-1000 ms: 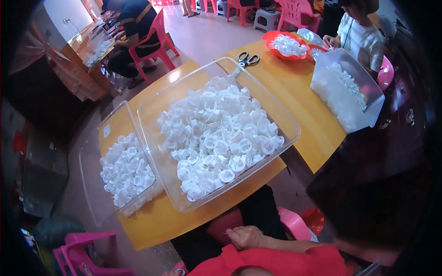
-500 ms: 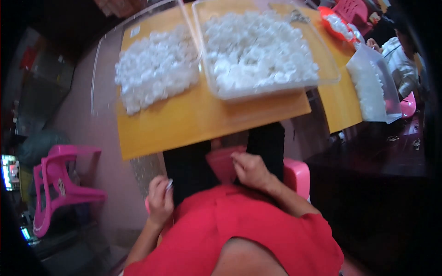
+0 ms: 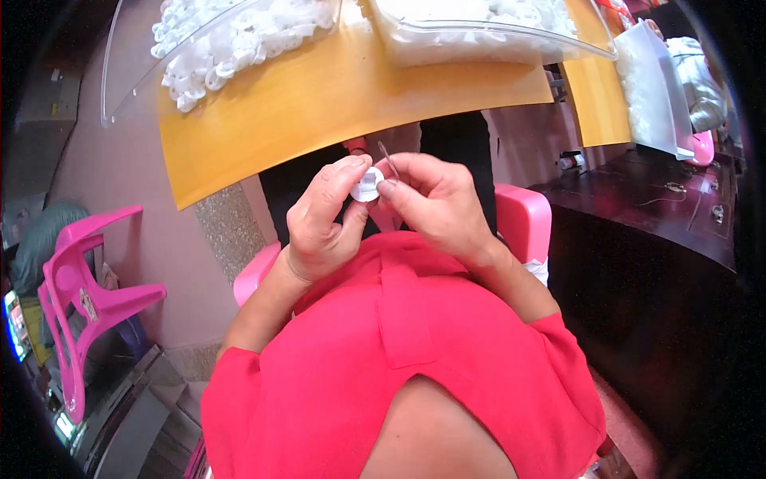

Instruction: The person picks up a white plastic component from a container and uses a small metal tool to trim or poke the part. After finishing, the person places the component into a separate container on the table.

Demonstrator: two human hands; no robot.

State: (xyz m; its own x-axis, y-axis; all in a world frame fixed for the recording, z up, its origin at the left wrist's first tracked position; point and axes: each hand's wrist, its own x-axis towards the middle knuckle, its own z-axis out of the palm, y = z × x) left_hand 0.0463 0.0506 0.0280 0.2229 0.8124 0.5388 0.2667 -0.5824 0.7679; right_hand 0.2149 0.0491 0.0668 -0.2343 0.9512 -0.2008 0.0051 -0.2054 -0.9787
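Observation:
Over my lap, my left hand (image 3: pixel 325 214) pinches a small round white plastic piece (image 3: pixel 368 184) between thumb and fingers; it looks like a cap or ring. Against the right side of that piece, my right hand (image 3: pixel 447 206) has its thumb tip close to the rim. Between the right thumb and fingers sits a thin, dark, pointed tool (image 3: pixel 387 157), its tip sticking up past the fingers. I cannot make out whether it is a blade or a pick.
Ahead stands a yellow-topped table (image 3: pixel 351 104) with a heap of white pieces (image 3: pixel 239 52) and a clear plastic tub (image 3: pixel 479 36) of similar ones. A pink stool (image 3: pixel 96 295) is to the left. A dark table (image 3: pixel 654 191) and another person's sleeve (image 3: pixel 694 80) are to the right.
My hands were apart, the left one holding something small and white off to the left. They have come together over my lap. The view has tilted down, so the table sits higher.

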